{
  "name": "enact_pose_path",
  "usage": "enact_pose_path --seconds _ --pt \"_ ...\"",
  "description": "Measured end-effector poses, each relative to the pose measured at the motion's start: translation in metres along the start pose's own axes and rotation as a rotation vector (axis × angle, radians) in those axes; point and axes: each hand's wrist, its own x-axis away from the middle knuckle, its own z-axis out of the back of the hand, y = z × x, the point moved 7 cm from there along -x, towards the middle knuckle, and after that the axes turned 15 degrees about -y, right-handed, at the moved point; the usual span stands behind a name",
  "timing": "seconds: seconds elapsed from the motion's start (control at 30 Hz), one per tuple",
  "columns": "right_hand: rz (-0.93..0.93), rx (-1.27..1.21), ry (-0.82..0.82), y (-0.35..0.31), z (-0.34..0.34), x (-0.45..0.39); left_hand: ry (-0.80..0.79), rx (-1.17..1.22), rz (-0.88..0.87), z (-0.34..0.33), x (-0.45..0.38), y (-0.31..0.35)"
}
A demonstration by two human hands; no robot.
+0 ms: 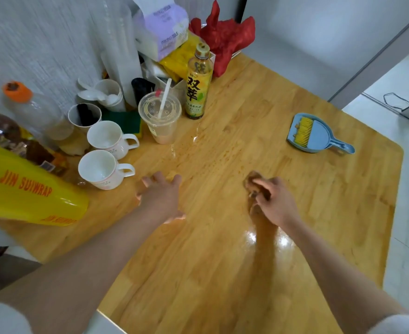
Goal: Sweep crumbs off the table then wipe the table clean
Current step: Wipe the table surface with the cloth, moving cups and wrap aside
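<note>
Nearby, mugs (104, 138) flank the flat, spread left hand (161, 197); right hand (276, 203) grips a cloth (252, 182), dustpan (319, 135) well apart.

Bright, even light with glare and soft blur

The scene is brightly and evenly lit, seemingly from overhead. White glare spots sit on the glossy light-wood table (222, 273) near the right forearm, and a wet streak glints beside the clear plastic lidded cup (161, 118). Shadows are soft and faint. The right hand (274, 203) and the crumpled brown cloth (254, 183) it grips are motion-smeared. Wide-angle distortion bends the table's edges, and the yellow cling-wrap roll (27, 191) at the left looks stretched
</note>
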Motion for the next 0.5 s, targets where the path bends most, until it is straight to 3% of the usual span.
enact_pose_path --seconds 0.07,0.1,0.13,0.2,0.27,0.33,0.4,0.5 --pt "-0.489 -0.429 0.321 0.051 0.030 0.001 -0.003 -0.011 0.005 0.000 -0.001 0.001" --pt "-0.574 -0.508 0.407 0.049 0.025 0.003 -0.005 -0.024 0.011 0.000 -0.001 0.001" --pt "-0.542 -0.444 0.426 0.025 0.021 0.001 -0.005 -0.035 0.017 0.000 -0.002 0.001" --pt "-0.131 -0.154 0.215 -0.051 -0.008 -0.005 -0.006 -0.051 0.024 -0.002 -0.002 0.001" --pt "0.373 0.115 -0.162 -0.121 -0.052 0.016 0.007 -0.057 0.017 -0.002 -0.002 0.000" --pt "0.564 0.213 -0.431 -0.120 -0.068 0.033 0.014 -0.043 0.001 -0.004 -0.001 0.000" --pt "0.458 0.184 -0.357 -0.075 -0.042 0.012 0.013 -0.046 0.000 -0.006 0.000 -0.001" --pt "-0.087 -0.174 0.023 0.010 0.031 -0.041 0.000 -0.036 0.010 -0.006 0.001 -0.001"
